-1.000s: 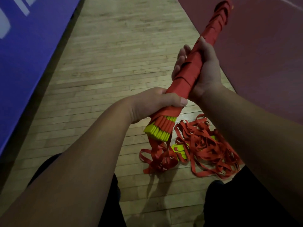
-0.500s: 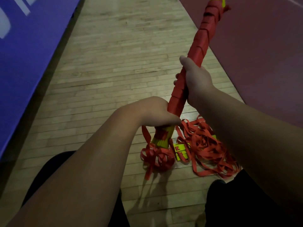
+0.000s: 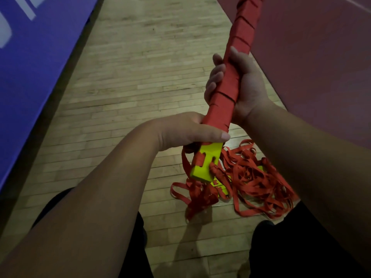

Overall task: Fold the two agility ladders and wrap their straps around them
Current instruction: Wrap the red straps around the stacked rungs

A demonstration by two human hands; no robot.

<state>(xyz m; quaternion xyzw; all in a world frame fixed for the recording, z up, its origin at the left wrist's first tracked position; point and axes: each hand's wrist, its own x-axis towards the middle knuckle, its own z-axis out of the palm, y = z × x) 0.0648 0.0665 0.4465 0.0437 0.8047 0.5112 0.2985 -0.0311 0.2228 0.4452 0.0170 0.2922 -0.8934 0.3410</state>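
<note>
Centre frame: left hand (image 3: 186,131) grips the strap-wrapped ladder bundle (image 3: 226,93) just above its yellow rung ends (image 3: 206,163), right hand (image 3: 249,85) clasps it higher, apparently to clamp the wrap tight.

Dim wooden floor (image 3: 140,77), blue mat (image 3: 40,57)

Over floor (image 3: 130,67), wrapped ladder bundle (image 3: 242,33) slants; left hand (image 3: 186,131) at its lower end, right hand (image 3: 245,83) just above; loose ladder heap (image 3: 257,177) on floor beneath.

Pale wooden plank floor (image 3: 130,81), blue mat (image 3: 36,57) along its left edge, dark red mat (image 3: 321,57) on its right
</note>
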